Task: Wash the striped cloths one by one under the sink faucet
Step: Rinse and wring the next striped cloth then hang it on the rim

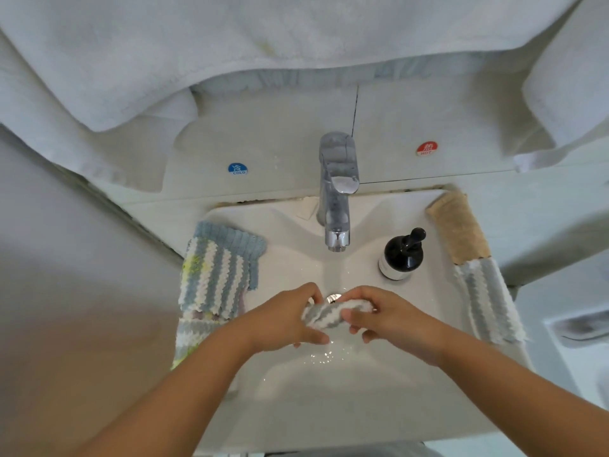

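Up top, big white towels (230,44) hang over the wall and fill most of the upper view, with another towel (573,87) off to the right. Below that is the white sink (329,400), basin wet, with droplets near the front. Left rim has a stack of striped cloths (217,275) — blue, white and a bit of yellow — draped over the edge and hanging down the side. Right rim has a beige cloth (459,230) with a grey-and-white striped cloth (487,301) just below it, also draped over the edge.

Chrome faucet (336,189) sits at the back middle, and a thin stream of water comes down from the spout toward the drain (333,297). Black pump bottle (402,253) stands on the ledge just right of the spout.

Over the basin, just in front of the stream, both hands hold a bunched grey-and-white cloth (324,315) between them. Left hand (283,319) has its fingers curled around the left end; right hand (387,319) grips the right end, thumb on top — cloth looks rolled tight.

Smallest bits: blue COLD sticker (238,168) left of the faucet, red HOT sticker (427,149) right of it, both on the wall.
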A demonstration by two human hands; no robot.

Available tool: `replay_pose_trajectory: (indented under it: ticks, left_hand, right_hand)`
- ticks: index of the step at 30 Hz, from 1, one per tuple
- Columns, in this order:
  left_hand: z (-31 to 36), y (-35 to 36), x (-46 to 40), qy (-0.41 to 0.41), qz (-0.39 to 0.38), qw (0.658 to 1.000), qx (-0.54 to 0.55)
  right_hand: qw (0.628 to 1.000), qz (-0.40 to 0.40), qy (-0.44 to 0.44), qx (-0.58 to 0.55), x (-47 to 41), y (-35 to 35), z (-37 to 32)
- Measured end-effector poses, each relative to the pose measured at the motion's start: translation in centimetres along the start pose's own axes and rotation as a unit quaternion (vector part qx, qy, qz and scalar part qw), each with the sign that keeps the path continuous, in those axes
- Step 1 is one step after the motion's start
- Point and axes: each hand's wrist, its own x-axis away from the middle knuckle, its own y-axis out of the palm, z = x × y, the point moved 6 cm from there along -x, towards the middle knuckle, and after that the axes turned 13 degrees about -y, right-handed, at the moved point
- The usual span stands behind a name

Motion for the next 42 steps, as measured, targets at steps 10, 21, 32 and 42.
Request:
replay_pose_trajectory:
  ticks: [10, 21, 32, 42]
  left_hand:
    - [-1.0, 0.1, 1.6, -0.012, -0.1, 0.882, 0.461]
    - [0.0, 1.1, 3.0, 0.103, 0.133, 0.927, 0.336]
    - [1.1, 2.3, 2.2, 0.064, 0.057, 0.927, 0.365]
    - [1.2, 4.6, 0.5, -0.036, -0.033, 0.812, 0.582]
  right_hand:
    - [0.953, 0.156, -0.239, 0.102, 1.9, -0.8, -2.2]
    - [0.901, 0.249, 0.01, -0.355, 1.8, 1.5, 0.5]
    - [0.953, 0.219, -0.091, -0.191, 2.8, 1.1, -0.6]
    - [0.941, 0.31, -0.045, -0.128, 6.2, -2.4, 0.8]
